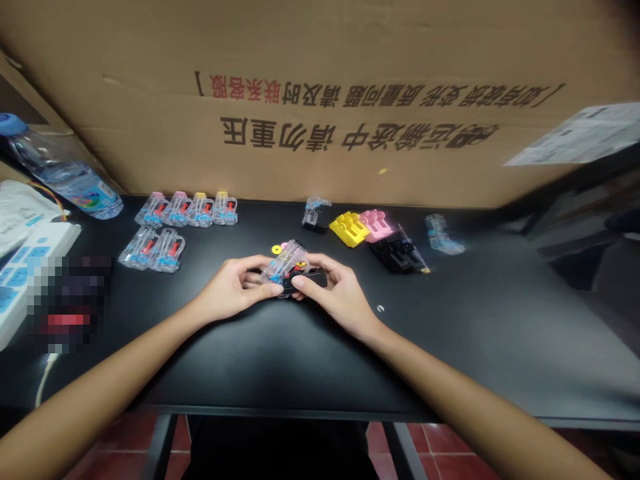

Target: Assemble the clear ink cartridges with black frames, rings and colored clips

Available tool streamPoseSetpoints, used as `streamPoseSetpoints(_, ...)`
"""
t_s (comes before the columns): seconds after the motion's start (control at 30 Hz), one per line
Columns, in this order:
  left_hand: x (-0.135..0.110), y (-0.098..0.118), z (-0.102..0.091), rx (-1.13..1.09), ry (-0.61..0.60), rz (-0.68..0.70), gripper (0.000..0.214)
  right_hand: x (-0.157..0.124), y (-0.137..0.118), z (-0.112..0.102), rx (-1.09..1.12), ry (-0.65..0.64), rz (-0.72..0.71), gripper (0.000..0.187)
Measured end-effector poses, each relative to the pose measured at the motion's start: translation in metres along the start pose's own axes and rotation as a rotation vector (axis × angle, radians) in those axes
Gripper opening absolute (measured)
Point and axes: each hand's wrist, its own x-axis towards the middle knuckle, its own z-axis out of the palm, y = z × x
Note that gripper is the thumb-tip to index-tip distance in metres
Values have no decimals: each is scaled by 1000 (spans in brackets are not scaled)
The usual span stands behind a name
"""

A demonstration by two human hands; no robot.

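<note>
Both hands meet at the middle of the black table (300, 353). My left hand (235, 288) and my right hand (334, 291) are closed together on a clear plastic cartridge (285, 263) with a yellow plug and red and blue marks, which sits over a black part (307, 279). The fingers of each hand pinch its ends. Several similar clear cartridges (187, 209) lie in a row at the far left, with two more (153, 250) in front of them.
Yellow (349, 228), pink (376, 224) and black (397, 255) plastic pieces lie beyond my right hand. One clear cartridge (315, 213) and another (443, 235) lie nearby. A water bottle (65, 175) and a power strip (25, 267) sit left. A cardboard wall (350, 100) stands behind.
</note>
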Motion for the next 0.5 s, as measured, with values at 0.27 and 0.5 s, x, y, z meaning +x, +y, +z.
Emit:
streamPoseSetpoints(0.27,-2,-6,2,106,24,113,78,6,3,-9,105,54,23,56)
streamPoseSetpoints(0.5,-3,6,-1,129,50,228,38,-3,-6,-6,1,96,-63,52)
